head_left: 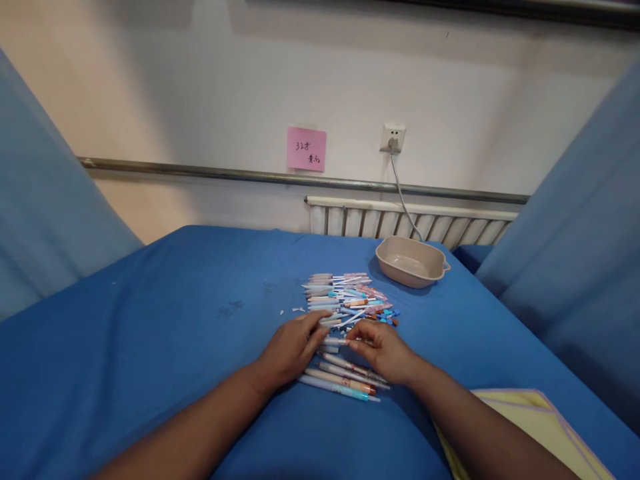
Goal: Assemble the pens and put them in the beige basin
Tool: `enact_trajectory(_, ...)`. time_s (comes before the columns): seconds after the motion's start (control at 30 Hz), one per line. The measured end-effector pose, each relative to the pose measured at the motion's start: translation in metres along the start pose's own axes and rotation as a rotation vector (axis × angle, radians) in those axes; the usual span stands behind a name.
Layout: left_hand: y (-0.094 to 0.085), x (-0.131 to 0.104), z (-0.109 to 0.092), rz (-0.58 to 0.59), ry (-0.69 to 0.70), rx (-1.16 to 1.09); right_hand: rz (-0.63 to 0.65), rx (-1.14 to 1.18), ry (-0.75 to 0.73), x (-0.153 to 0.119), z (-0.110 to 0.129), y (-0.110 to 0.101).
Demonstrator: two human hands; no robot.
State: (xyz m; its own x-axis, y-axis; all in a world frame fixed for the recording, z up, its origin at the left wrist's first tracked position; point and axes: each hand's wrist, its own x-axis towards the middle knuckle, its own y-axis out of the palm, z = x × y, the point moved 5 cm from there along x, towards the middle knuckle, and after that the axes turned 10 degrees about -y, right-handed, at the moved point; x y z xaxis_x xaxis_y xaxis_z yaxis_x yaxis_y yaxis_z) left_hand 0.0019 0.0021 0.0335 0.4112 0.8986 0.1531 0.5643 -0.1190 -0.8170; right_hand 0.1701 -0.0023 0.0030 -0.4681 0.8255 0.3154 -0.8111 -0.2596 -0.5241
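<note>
Between my two hands is a white pen (335, 341) lying crosswise. My left hand (287, 347) is closed round its left end, thumb and fingers bent over neighbouring barrels. With thumb and forefinger, my right hand (383, 348) pinches the pen's right end, where a small pinkish part shows. Just beyond the hands lies a row of pen barrels (320, 300), with thin white refills and coloured pen parts (373, 293) at their right. Nearer me, several whole-looking pens (340, 385) lie side by side, one with a light blue end.
A beige plastic basin (410, 261) stands at the back right of the blue-covered table (165, 313). Tiny white bits (299, 309) lie left of the barrels. A yellow cloth (530, 420) is at front right. Blue curtains (575, 220) hang on both sides.
</note>
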Motion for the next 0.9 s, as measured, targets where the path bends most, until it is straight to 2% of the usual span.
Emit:
enact_trajectory(0.07,-0.004,-0.003,-0.008,-0.033,0.092,-0.012,-0.024,0.065,0.028,0.000,-0.004,0.001)
enact_trajectory(0.13,-0.005,-0.006,-0.014,-0.018,0.175,0.000,-0.032,0.143,0.037,0.000,-0.007,0.003)
enact_trajectory(0.23,-0.004,-0.005,-0.010,-0.012,0.154,0.043,-0.029,0.172,0.028,0.000,-0.008,0.004)
enact_trajectory(0.37,-0.005,-0.001,-0.001,-0.037,0.076,0.040,-0.032,0.038,0.016,0.000,-0.005,0.001)
enact_trajectory(0.43,-0.007,-0.003,-0.003,-0.057,0.108,0.018,-0.032,0.025,0.024,0.000,-0.005,0.001)
enact_trajectory(0.57,-0.005,-0.006,-0.010,-0.016,0.187,0.029,-0.018,0.098,0.025,0.000,-0.005,0.003)
enact_trajectory(0.77,-0.013,0.005,0.021,-0.067,-0.104,0.024,-0.052,-0.096,-0.002,0.002,-0.006,-0.010)
enact_trajectory(0.9,-0.026,0.006,0.026,-0.169,-0.106,0.035,-0.023,-0.215,-0.011,0.002,-0.011,-0.020)
